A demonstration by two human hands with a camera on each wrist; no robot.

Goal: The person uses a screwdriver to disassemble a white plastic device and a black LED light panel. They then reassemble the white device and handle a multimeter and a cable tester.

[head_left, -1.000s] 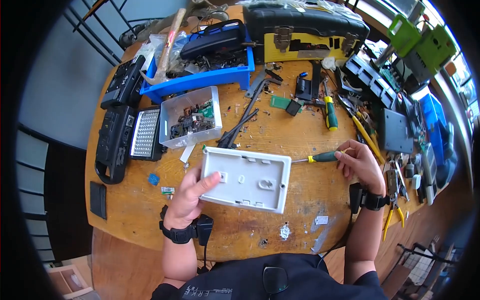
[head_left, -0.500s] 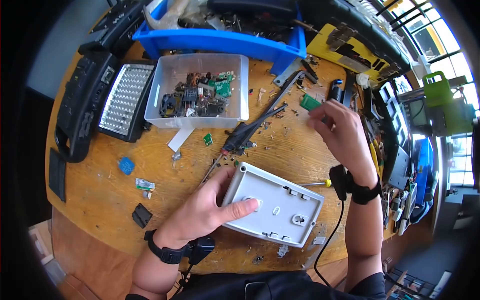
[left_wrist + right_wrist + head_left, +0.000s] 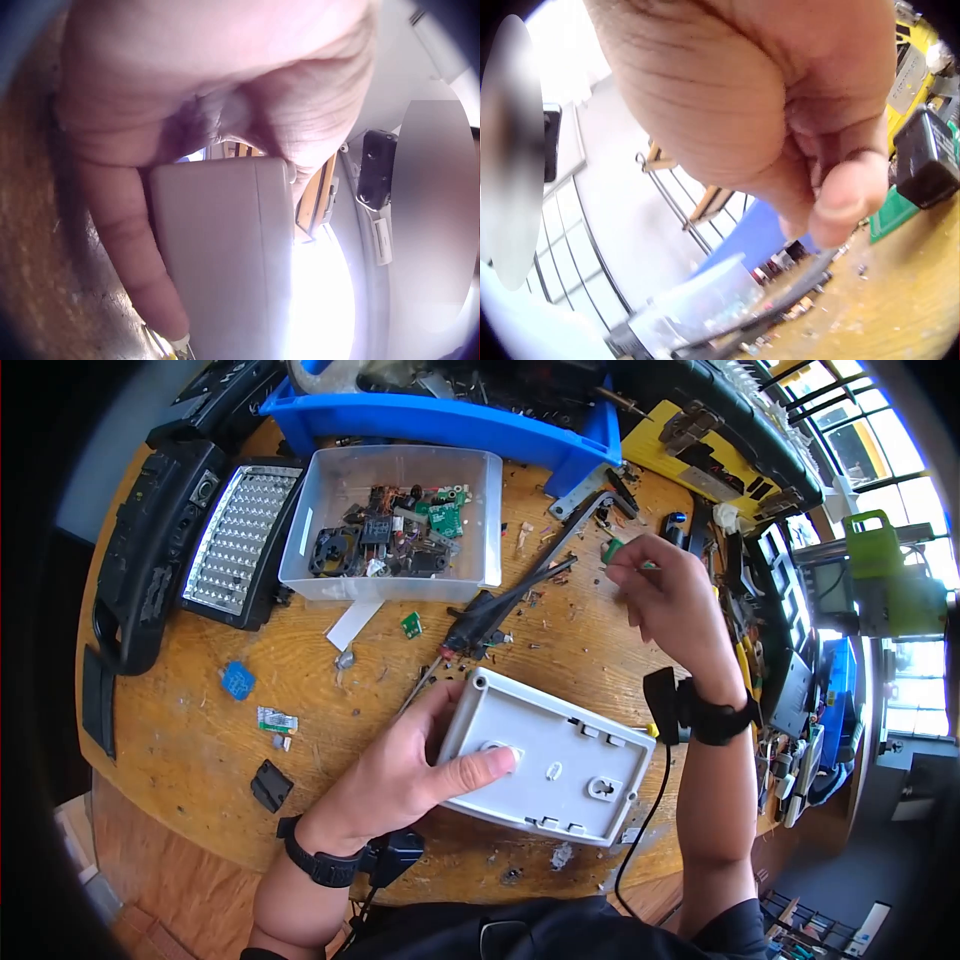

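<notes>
My left hand [image 3: 415, 775] grips the left end of a white plastic housing [image 3: 560, 785], thumb pressed on its recessed face and fingers underneath. In the left wrist view the side of the housing [image 3: 217, 247] lies between finger and thumb. My right hand [image 3: 665, 585] is raised over the right part of the table, fingers loosely curled. Nothing shows between its fingertips in the right wrist view. Near that hand lie a green circuit board [image 3: 892, 216] and a small black box-shaped part [image 3: 928, 161]. The yellow collar of a screwdriver [image 3: 652, 730] shows beyond the housing, its handle hidden.
A clear plastic bin [image 3: 390, 585] of electronic scraps stands before a blue tray [image 3: 440, 422]. Black-handled tools [image 3: 500, 605] lie mid-table. An LED lamp panel [image 3: 240, 540] is at left, a black and yellow toolbox [image 3: 690, 440] at back right. Small fragments are scattered about.
My right hand has let go of the screwdriver, leaving it on the table, and risen toward the back. The housing, still in my left hand, has tilted clockwise. The head view has shifted.
</notes>
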